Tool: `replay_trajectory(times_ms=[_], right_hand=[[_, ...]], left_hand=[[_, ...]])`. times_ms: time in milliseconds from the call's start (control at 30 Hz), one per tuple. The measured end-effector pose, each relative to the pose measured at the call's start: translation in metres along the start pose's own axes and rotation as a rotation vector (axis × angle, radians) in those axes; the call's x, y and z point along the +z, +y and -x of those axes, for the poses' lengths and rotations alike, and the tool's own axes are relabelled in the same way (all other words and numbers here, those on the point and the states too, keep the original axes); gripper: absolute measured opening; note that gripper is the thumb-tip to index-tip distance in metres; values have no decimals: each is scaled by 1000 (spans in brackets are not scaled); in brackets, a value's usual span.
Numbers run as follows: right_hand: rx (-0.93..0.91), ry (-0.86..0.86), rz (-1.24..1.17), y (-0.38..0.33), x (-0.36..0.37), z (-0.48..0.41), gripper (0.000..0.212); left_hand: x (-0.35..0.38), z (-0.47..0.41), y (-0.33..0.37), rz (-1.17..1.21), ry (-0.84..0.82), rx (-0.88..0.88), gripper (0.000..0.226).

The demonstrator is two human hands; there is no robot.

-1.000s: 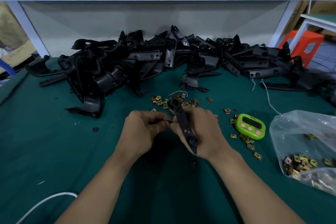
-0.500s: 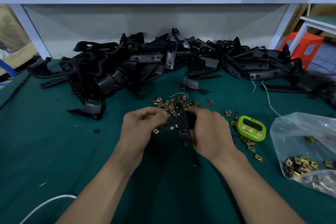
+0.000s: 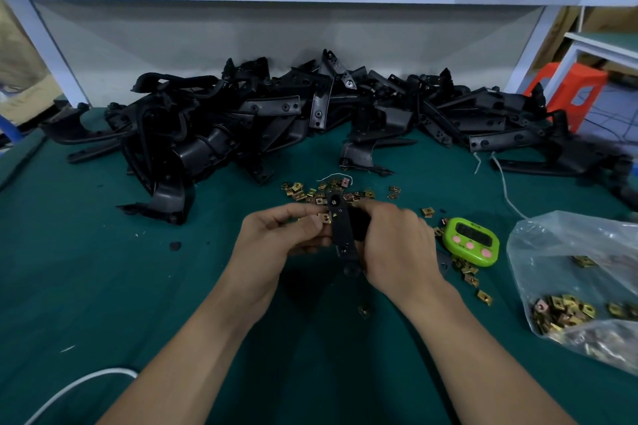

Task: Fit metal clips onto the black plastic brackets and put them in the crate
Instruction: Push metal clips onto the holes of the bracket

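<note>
Right hand [image 3: 397,248] curled round a black bracket [image 3: 341,235], held upright just above the table [image 3: 86,269], centre of view. Left hand [image 3: 276,238] pinches a brass clip [image 3: 324,217] between thumb and forefinger, touching the bracket's left edge. Loose clips [image 3: 322,192] scattered on the green cloth just beyond the hands; a few more near a green timer [image 3: 471,241] to the right. Clear plastic bag [image 3: 552,245] at far right, lying open-mouthed, holds a heap of clips [image 3: 559,312] low inside. Big pile of brackets [image 3: 276,121] along the back of the table. White cable [image 3: 79,386] at near left.
</note>
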State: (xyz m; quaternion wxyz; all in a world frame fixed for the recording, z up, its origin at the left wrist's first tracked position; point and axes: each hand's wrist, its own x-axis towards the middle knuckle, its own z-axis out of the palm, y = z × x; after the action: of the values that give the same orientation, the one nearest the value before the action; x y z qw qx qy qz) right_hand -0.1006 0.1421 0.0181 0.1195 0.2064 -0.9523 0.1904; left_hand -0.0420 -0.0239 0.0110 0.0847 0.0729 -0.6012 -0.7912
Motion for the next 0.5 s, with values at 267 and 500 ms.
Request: replay_trajectory(times_ms=[267, 500], right_hand=[[23, 30, -28, -1, -2, 1, 38], [22, 29, 36, -3, -4, 1, 26]], left_hand=[[1, 1, 3, 10, 35, -16, 13], [3, 3, 3, -10, 1, -7, 16]])
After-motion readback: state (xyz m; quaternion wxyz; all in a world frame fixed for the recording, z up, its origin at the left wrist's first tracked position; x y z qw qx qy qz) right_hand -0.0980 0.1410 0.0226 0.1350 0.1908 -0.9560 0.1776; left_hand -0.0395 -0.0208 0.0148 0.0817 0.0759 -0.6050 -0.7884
